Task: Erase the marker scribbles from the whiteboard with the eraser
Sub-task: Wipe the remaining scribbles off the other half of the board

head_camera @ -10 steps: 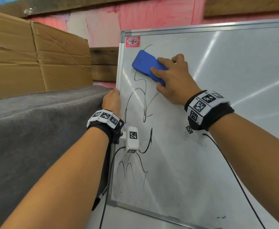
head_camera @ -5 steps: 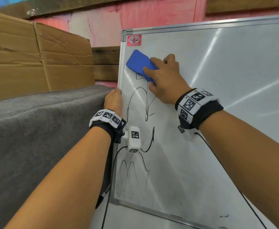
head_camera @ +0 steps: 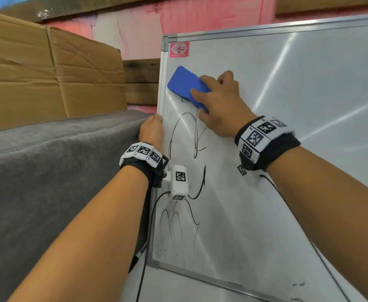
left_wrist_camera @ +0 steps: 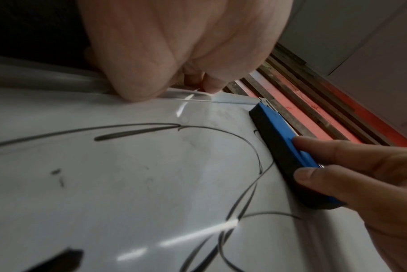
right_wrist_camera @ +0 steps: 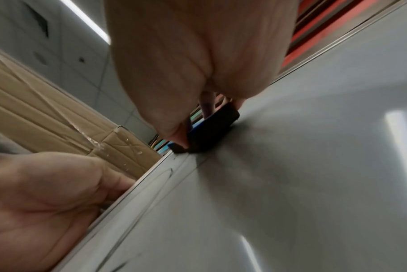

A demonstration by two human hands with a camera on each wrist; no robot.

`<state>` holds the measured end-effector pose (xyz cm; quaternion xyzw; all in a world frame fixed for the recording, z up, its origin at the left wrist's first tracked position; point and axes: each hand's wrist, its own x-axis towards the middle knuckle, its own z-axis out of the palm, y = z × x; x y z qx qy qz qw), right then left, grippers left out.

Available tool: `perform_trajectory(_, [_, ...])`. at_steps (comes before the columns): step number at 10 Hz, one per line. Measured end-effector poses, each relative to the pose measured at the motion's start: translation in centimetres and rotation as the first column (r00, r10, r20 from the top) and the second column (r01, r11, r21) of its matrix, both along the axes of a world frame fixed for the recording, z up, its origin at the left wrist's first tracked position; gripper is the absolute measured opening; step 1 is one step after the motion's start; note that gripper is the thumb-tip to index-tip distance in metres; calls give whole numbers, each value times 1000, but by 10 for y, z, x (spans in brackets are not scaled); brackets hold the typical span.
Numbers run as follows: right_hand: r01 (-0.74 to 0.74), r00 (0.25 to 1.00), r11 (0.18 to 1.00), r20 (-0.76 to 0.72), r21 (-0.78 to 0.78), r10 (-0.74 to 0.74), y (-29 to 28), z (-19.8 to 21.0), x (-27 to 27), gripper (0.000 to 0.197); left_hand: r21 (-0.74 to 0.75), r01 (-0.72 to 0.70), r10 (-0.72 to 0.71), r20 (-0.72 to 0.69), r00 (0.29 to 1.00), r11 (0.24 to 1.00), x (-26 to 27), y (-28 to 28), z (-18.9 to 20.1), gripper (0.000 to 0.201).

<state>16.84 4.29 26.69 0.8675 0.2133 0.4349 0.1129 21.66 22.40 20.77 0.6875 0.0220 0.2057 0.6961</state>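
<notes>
Eraser (head_camera: 186,86) pressed flat near the whiteboard (head_camera: 287,149) top-left corner, right hand (head_camera: 220,105) clamped on it.

Left hand (head_camera: 152,131) curls round the frame edge; scribbles (head_camera: 187,136) run below. Strokes lacking pressure may smear ink, or the propped board could slip.

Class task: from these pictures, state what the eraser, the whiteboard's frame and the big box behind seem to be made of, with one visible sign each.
Eraser: probably matte blue foam or plastic on a dark felt-like pad, seen edge-on.
Whiteboard frame: seemingly aluminium, silvery with bright glints.
Cardboard box: brown corrugated cardboard, creased and taped.
</notes>
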Motion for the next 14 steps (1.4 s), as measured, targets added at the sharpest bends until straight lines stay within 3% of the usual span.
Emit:
perform_trajectory(1, [47,994,978,85,205,-66,-11,7,0,38,103,-6,3,31,1000,995,6,3,-3,44])
perform_trajectory(2, [74,984,948,134,309,-120,-18,12,-1,43,213,-35,29,33,999,976,9,4,-3,43])
perform_trajectory(5, [-158,982,986,-113,-57,151,-38,-32,-18,42,59,-24,23,15,1000,998,12,2,-3,44])
perform_trajectory(6, [-140,990,989,-23,38,141,-45,-25,-18,38,74,-19,18,10,1000,997,10,1,-2,44])
perform_trajectory(7, [-67,996,961,76,268,48,-41,-7,-13,42,78,-15,14,14,1000,997,8,2,-2,43])
perform_trajectory(8, [-58,996,973,79,222,41,-23,-16,-9,43,75,-20,19,20,1000,997,9,2,-3,43])
perform_trajectory(9, [-154,988,987,23,54,153,-10,-50,-9,42,53,-21,19,40,999,998,7,1,-3,44])
perform_trajectory(10, [-198,980,980,-31,18,198,-15,-74,-14,39,23,-26,25,46,999,999,8,1,-5,46])
perform_trajectory(11, [-189,981,982,-49,18,189,-25,-68,-19,36,8,-19,19,36,999,1000,7,1,-4,45])
perform_trajectory(13, [-88,994,951,83,297,66,-20,-30,-10,40,23,0,-1,41,999,1000,9,4,-5,44])
perform_trajectory(14, [-84,995,968,70,235,70,-9,-38,-9,40,24,-8,7,48,999,1000,10,2,-5,43])
